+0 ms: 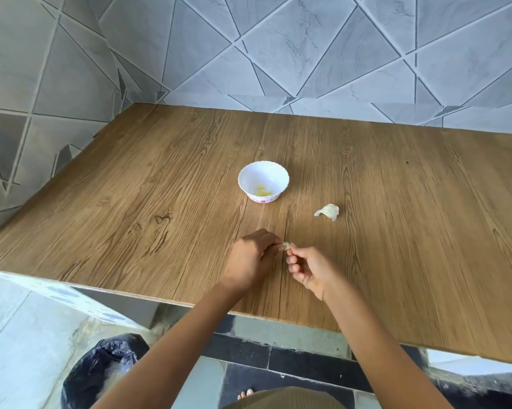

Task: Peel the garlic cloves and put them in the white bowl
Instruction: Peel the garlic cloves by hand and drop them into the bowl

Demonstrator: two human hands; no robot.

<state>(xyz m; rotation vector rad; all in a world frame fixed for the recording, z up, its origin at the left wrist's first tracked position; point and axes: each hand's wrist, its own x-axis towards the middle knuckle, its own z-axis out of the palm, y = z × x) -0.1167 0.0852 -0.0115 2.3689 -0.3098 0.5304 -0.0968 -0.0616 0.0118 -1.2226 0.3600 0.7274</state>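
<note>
Left hand [250, 259] and right hand [309, 268] pinch one pale garlic clove [286, 246], mostly hidden between them. One scalloped white bowl [274, 172] holds yellowish peeled cloves [263, 190], too blurred to count; one papery garlic chunk [328, 211] lies on the wooden table [160, 187].

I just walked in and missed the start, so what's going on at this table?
A person is peeling garlic at a wooden table. The left hand and right hand pinch one small garlic clove between their fingertips, just above the tabletop. Further back, the white bowl already holds a few yellowish peeled cloves. A pale piece of garlic lies on the table to the bowl's right. A bin with a dark liner stands on the floor.
</note>
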